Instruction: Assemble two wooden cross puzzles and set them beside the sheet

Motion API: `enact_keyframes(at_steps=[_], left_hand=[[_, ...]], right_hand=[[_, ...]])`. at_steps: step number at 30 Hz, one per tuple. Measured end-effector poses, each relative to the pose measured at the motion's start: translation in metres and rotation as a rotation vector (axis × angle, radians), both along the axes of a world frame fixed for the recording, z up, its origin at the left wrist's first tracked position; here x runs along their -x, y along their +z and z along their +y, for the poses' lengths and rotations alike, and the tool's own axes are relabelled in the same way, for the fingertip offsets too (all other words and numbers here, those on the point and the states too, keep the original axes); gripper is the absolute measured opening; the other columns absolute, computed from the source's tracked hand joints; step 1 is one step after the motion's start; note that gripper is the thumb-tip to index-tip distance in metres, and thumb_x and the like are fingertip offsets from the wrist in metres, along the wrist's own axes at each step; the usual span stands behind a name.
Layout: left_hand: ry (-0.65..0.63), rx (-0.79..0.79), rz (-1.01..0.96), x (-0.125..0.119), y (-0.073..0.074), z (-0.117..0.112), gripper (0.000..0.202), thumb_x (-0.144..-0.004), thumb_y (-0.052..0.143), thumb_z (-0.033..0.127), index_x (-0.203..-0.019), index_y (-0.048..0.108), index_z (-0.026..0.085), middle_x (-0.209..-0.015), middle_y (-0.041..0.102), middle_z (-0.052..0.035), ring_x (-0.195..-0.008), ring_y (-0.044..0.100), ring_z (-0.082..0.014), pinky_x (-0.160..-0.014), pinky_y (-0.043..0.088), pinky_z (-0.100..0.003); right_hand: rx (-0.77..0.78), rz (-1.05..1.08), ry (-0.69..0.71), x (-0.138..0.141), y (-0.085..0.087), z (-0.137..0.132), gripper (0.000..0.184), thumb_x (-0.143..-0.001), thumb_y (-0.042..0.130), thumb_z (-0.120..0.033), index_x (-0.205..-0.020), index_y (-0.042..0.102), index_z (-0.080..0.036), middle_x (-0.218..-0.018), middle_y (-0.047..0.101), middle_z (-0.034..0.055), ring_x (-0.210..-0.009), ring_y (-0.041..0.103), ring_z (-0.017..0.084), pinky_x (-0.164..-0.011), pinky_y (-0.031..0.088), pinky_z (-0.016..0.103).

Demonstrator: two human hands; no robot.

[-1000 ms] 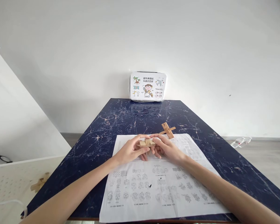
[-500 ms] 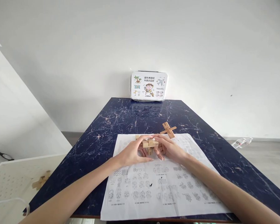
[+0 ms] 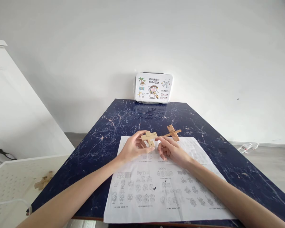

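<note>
My left hand (image 3: 133,148) pinches a small wooden cross-shaped puzzle piece (image 3: 149,138) and holds it up above the printed instruction sheet (image 3: 163,186). Just right of it, my right hand (image 3: 171,151) has its index fingertip touching the piece's right arm, the other fingers curled loosely. A second wooden cross puzzle (image 3: 173,133) lies on the dark blue marble table (image 3: 114,123) just beyond the sheet's far edge, close to my right hand.
A white box with cartoon travel pictures (image 3: 154,88) leans on the wall at the table's far end. A white perforated tray (image 3: 11,186) at the left holds another wooden cross (image 3: 44,180). A plastic bottle (image 3: 249,146) lies on the floor at right.
The wooden piece has been lifted and turned from lying flat between both hands to standing up as a cross in my left fingers. My right hand has loosened to a fingertip touch.
</note>
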State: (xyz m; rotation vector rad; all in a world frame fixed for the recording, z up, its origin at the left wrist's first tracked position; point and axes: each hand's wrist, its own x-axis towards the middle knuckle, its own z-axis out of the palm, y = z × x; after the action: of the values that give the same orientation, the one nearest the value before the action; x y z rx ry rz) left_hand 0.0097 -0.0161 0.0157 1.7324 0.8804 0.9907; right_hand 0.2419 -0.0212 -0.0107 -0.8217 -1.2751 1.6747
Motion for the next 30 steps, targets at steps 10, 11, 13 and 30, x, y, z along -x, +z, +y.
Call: enact_keyframes(at_steps=[10,11,13,30], left_hand=[[0.252,0.118,-0.070,0.004,-0.002,0.015,0.055,-0.085,0.082,0.047,-0.132,0.065,0.023,-0.130,0.073,-0.0099,-0.119,0.069,-0.0283,-0.099,0.056,-0.040],[0.244,0.139,-0.079,0.004,-0.003,0.015,0.055,-0.085,0.082,0.047,-0.132,0.066,0.024,-0.130,0.073,-0.0099,-0.121,0.069,-0.0287,-0.100,0.056,-0.041],[0.204,0.176,-0.095,0.003,-0.006,0.015,0.056,-0.083,0.084,0.047,-0.131,0.066,0.023,-0.129,0.074,-0.0107,-0.121,0.069,-0.0296,-0.100,0.056,-0.042],[0.166,0.119,-0.080,0.000,0.001,0.010,0.059,-0.084,0.082,0.047,-0.134,0.062,0.021,-0.131,0.072,-0.0116,-0.117,0.069,-0.0282,-0.099,0.055,-0.041]], right_hand=[[-0.282,-0.324,-0.066,0.002,-0.003,-0.003,0.035,-0.102,0.058,-0.059,-0.107,0.059,-0.024,-0.072,0.064,-0.0024,-0.055,0.057,0.014,-0.055,0.046,0.030],[-0.334,-0.371,-0.089,0.002,-0.003,-0.003,0.033,-0.103,0.057,-0.056,-0.106,0.060,-0.024,-0.075,0.064,-0.0013,-0.059,0.058,0.015,-0.057,0.047,0.031],[-0.444,-0.493,-0.148,0.003,-0.005,-0.004,0.026,-0.103,0.058,-0.049,-0.105,0.063,-0.023,-0.081,0.066,0.0016,-0.068,0.061,0.017,-0.063,0.050,0.033],[-0.924,-0.762,-0.016,0.003,-0.006,-0.007,0.023,-0.103,0.057,-0.029,-0.124,0.067,-0.027,-0.113,0.066,0.0095,-0.095,0.066,0.023,-0.088,0.058,0.044]])
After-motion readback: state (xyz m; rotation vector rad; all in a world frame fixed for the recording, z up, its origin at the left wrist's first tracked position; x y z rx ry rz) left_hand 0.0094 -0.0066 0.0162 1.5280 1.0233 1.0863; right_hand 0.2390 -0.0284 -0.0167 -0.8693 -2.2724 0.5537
